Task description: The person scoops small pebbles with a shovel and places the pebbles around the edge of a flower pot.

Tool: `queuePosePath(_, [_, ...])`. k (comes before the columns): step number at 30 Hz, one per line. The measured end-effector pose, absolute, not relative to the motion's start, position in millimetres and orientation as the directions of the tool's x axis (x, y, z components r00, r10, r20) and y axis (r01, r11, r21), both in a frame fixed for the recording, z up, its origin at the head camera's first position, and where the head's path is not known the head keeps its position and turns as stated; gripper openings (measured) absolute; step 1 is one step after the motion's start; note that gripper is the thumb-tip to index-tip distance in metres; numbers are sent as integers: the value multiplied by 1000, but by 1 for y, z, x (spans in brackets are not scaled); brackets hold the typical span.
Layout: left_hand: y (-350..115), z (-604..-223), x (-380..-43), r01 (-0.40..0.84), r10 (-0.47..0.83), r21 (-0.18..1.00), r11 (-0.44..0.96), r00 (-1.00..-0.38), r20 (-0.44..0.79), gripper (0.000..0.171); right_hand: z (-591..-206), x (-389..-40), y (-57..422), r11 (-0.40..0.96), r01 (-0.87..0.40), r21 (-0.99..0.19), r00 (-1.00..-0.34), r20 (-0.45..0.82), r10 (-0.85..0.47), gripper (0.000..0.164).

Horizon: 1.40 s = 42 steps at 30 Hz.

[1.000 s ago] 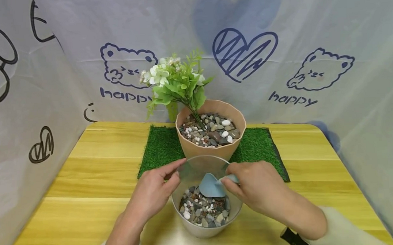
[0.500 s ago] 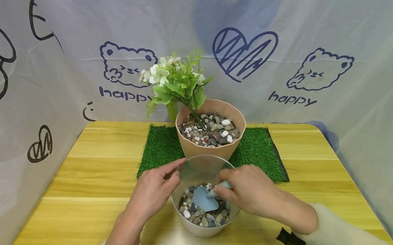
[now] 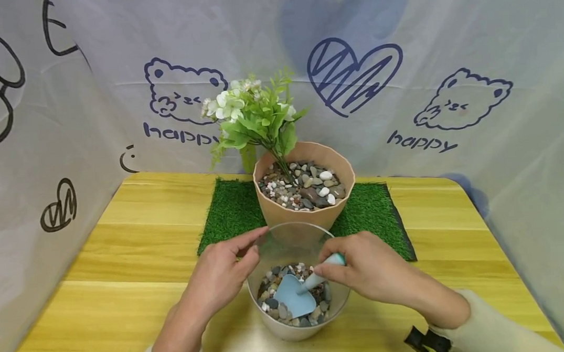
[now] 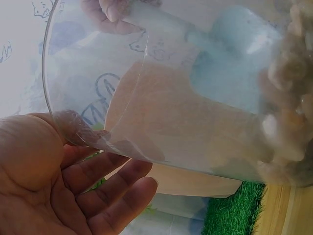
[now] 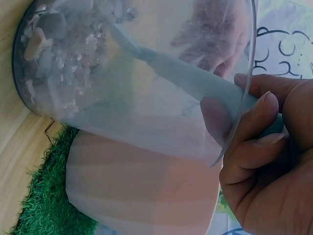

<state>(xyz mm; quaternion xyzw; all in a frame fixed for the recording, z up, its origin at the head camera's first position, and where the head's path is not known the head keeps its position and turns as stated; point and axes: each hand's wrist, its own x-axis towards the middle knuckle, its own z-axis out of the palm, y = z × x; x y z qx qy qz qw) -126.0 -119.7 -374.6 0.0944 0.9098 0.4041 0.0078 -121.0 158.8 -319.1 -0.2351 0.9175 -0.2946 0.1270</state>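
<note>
A light blue toy-like shovel [image 3: 294, 296] is in my right hand [image 3: 361, 264], which grips its handle [image 5: 190, 81] over the right side of the rim. The blade points down inside a clear container [image 3: 293, 330], lying against the pebbles [image 3: 283, 312] at its bottom. My left hand [image 3: 222, 268] holds the container's left rim with thumb and index finger; in the left wrist view its other fingers [image 4: 115, 196] stretch loosely along the outside of the clear wall [image 4: 161, 122].
Behind the container stands a peach flowerpot [image 3: 283, 215] with pebbles and a white-flowered plant [image 3: 260, 114], on a green grass mat [image 3: 231, 209]. The wooden table [image 3: 138, 245] lies under everything. Drawn-on cloth walls [image 3: 350, 15] close off the back and sides.
My right hand has lowered the shovel from the container's far right side into the pebbles, its blade shifting left and toward me. The left hand stays at the rim.
</note>
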Motion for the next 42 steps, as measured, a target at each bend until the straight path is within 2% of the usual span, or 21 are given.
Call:
queuePosePath(13, [-120,-375,-126,174,178,729,662,-981,72,44,-321,-122,160,659,-316,-682,-846,-111,-521,17])
queuePosePath(20, [-120,-375,-126,177,180,731,659,-981,75,44,-319,-125,168,626,-159,-764,-874,-187,-449,17])
queuePosePath(26, [-119,-375,-127,175,176,724,667,-981,76,44,-317,-127,180,575,-66,-816,-902,-197,-384,23])
queuePosePath(33, [-119,-374,-127,180,186,723,667,-980,73,45,-323,-130,192,438,45,-898,-901,-226,-370,29])
queuePosePath(42, [-119,-374,-127,162,174,725,669,-983,60,44,-332,-129,202,350,100,-931,-903,-232,-360,31])
